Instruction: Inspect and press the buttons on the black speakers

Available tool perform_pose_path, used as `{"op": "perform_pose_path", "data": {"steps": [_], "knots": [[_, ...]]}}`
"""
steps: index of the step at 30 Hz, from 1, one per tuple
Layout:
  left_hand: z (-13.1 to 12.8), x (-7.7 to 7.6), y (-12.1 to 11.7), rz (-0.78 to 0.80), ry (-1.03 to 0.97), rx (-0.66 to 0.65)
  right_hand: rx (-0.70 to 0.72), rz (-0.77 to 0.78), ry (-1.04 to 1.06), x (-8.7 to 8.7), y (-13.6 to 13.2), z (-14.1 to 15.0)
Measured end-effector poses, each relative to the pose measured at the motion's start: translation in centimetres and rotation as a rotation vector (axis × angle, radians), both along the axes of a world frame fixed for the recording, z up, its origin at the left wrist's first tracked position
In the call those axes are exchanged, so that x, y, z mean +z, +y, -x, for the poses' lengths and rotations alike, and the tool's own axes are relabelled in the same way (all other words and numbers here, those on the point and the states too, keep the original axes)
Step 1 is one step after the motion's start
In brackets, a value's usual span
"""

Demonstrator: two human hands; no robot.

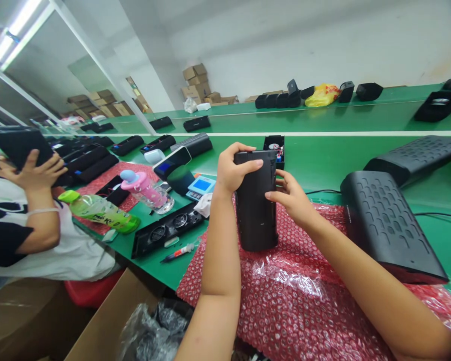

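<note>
A black speaker housing (pixel 256 210) stands on end on pink bubble wrap (pixel 285 296). My left hand (pixel 233 168) is wrapped around its upper left side, thumb across the near face. Against its right edge my right hand (pixel 292 195) is closed, with the thumb on the near face and fingertips partly hidden behind. Just beyond the housing lies an open black case (pixel 280 150) with wires and a round part inside. Two large black speakers with a scaly pattern, a near speaker (pixel 391 220) and a far speaker (pixel 417 155), lie to the right.
Left on the green bench (pixel 315 165) are a speaker panel (pixel 169 228), a syringe (pixel 178 252), a blue-screened meter (pixel 201 186), a pink bottle (pixel 146 190) and a green drink bottle (pixel 101 210). A co-worker's hand (pixel 41 173) holds a black piece. Below sits an open carton (pixel 108 316).
</note>
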State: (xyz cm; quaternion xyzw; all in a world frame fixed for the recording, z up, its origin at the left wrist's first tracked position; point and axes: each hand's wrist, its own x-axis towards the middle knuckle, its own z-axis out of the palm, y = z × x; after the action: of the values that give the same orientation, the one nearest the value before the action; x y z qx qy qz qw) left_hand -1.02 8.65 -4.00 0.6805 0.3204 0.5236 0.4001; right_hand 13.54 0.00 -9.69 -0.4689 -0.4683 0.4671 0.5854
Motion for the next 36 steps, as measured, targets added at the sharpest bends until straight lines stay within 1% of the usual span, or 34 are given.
{"op": "perform_pose_path", "data": {"steps": [3, 7, 10, 14, 16, 22, 31, 36], "knots": [[0.3, -0.1, 0.2, -0.005, -0.019, -0.064, 0.061, -0.006, 0.081, -0.7, 0.2, 0.6], [0.4, -0.3, 0.5, -0.044, -0.015, -0.074, 0.112, -0.088, 0.155, -1.2, 0.1, 1.6], [0.3, -0.3, 0.5, -0.107, 0.035, -0.086, 0.116, -0.143, 0.166, -1.3, 0.0, 2.1], [0.0, -0.2, 0.3, -0.16, 0.08, -0.1, 0.079, -0.15, 0.17, -1.7, 0.0, 2.2], [-0.2, -0.1, 0.1, -0.154, 0.096, -0.089, 0.077, -0.155, 0.176, -1.8, 0.1, 2.1], [-0.8, -0.1, 0.1, -0.11, 0.098, -0.01, 0.12, -0.1, 0.191, -1.6, 0.4, 1.7], [-0.5, -0.3, 0.5, -0.022, 0.037, 0.011, 0.144, -0.092, 0.199, -1.1, 0.6, 1.9], [-0.4, -0.3, 0.5, 0.017, 0.012, 0.008, 0.113, -0.1, 0.174, -1.1, 0.7, 2.0]]}}
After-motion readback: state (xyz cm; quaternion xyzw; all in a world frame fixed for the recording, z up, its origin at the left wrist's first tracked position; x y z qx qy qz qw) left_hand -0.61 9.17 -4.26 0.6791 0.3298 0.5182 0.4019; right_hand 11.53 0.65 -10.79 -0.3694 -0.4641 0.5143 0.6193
